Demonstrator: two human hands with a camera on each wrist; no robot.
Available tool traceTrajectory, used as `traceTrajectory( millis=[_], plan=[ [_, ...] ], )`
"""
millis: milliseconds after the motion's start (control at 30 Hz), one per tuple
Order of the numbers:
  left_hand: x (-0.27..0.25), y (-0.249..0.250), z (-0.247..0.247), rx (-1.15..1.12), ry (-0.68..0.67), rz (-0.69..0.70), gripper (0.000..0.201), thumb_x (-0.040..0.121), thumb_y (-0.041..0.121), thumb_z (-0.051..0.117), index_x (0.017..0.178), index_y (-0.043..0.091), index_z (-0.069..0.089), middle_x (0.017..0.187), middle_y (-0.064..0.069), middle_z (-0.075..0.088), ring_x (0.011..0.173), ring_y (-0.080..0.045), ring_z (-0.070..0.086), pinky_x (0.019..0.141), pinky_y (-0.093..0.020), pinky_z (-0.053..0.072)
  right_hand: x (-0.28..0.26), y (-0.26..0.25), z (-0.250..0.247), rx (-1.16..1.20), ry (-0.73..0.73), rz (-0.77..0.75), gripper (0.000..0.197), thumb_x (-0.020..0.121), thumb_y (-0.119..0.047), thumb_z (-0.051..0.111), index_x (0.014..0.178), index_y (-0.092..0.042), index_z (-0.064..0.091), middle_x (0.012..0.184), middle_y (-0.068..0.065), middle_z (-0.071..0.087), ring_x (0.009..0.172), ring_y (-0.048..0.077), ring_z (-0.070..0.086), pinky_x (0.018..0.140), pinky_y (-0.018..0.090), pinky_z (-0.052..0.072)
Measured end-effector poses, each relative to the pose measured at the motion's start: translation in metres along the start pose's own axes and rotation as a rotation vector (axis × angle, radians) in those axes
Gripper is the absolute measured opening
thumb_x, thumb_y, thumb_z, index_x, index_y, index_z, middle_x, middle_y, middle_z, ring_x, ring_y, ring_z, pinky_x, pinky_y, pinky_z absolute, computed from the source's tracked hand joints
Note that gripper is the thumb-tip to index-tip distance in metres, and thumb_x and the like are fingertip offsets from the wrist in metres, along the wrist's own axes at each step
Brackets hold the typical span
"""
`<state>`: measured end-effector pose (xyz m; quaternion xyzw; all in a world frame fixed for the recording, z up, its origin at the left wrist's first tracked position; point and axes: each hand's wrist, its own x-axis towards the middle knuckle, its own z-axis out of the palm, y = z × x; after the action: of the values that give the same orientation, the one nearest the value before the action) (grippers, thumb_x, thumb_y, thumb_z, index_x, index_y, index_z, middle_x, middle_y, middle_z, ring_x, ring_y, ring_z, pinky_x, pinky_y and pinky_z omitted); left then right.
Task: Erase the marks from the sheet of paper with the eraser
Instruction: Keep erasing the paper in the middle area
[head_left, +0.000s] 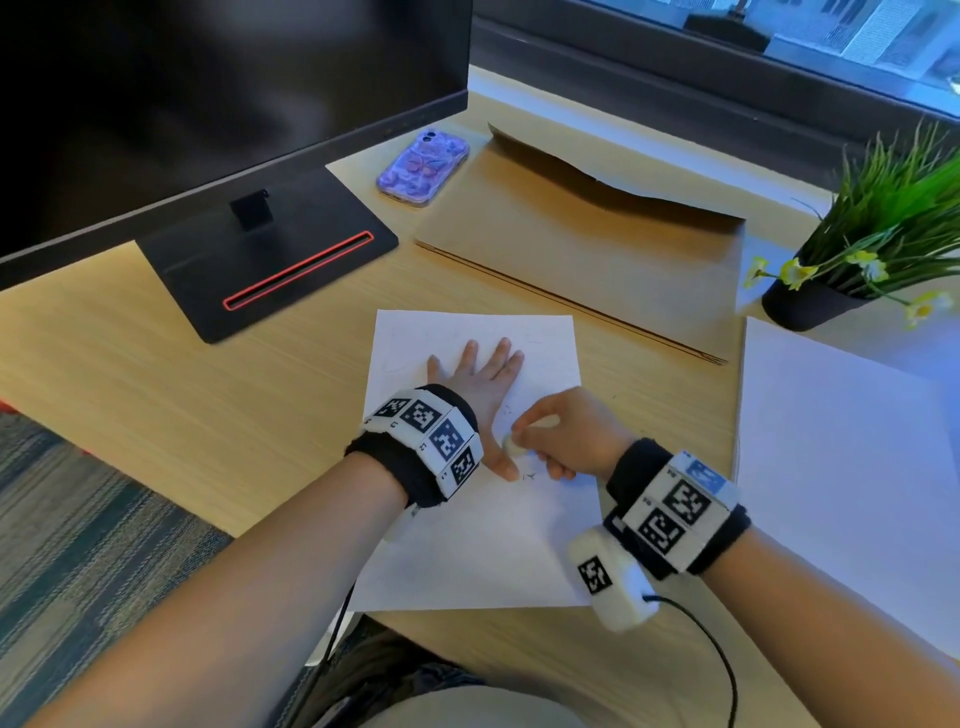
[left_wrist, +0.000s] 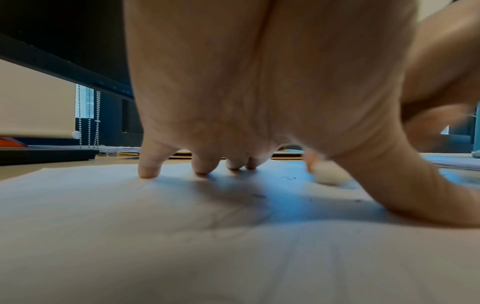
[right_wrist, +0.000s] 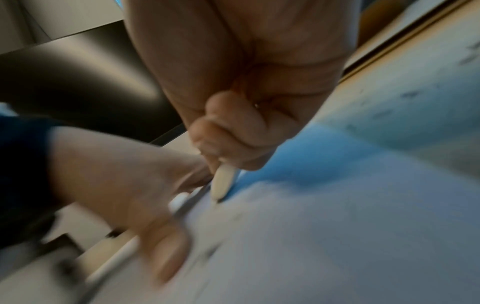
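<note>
left hand (head_left: 478, 382) spread flat on the sheet of paper (head_left: 467, 561) so it won't slide, right hand (head_left: 566, 434) fingers pinching the eraser (head_left: 514, 447) onto marks just beside the left thumb

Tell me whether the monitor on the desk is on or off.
Off, as far as the head view shows: the monitor screen is uniformly black, with only faint reflections. A standby light cannot be told.

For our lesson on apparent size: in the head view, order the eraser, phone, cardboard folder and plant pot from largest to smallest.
1. cardboard folder
2. phone and plant pot: look alike, unranked
3. eraser
</note>
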<state>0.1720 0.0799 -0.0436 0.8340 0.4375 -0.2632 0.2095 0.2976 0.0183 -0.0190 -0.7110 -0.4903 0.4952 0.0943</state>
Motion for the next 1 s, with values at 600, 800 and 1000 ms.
traceTrajectory(
  millis=[600, 800, 1000],
  plan=[
    [0.000, 0.000, 0.000, 0.020, 0.007, 0.003, 0.134, 0.064, 0.064, 0.072, 0.146, 0.020, -0.025, 0.153, 0.002, -0.030, 0.143, -0.032, -0.019, 0.110, -0.063, 0.004, 0.013, -0.006, 0.003, 0.112, 0.029, 0.026, 0.009, 0.087, -0.015, 0.063, 0.089, -0.007, 0.069, 0.055, 0.004, 0.055, 0.040, 0.010, 0.047, 0.047, 0.022, 0.042],
    [-0.003, 0.000, -0.002, 0.019, 0.014, 0.008, 0.133, 0.065, 0.063, 0.072, 0.146, 0.020, -0.024, 0.154, 0.001, -0.029, 0.143, -0.031, -0.019, 0.111, -0.062, 0.004, 0.028, -0.011, -0.012, 0.171, 0.180, 0.024, 0.010, 0.088, -0.015, 0.062, 0.088, -0.007, 0.068, 0.057, 0.004, 0.056, 0.045, 0.011, 0.048, 0.050, 0.023, 0.044],
    [-0.002, 0.000, -0.001, 0.022, 0.005, 0.001, 0.134, 0.065, 0.064, 0.072, 0.146, 0.019, -0.025, 0.153, 0.002, -0.030, 0.143, -0.031, -0.020, 0.111, -0.062, 0.003, 0.010, -0.003, 0.004, 0.114, -0.031, 0.047, 0.010, 0.087, -0.014, 0.063, 0.085, -0.006, 0.069, 0.054, 0.003, 0.055, 0.040, 0.010, 0.046, 0.045, 0.021, 0.041]
  ],
)
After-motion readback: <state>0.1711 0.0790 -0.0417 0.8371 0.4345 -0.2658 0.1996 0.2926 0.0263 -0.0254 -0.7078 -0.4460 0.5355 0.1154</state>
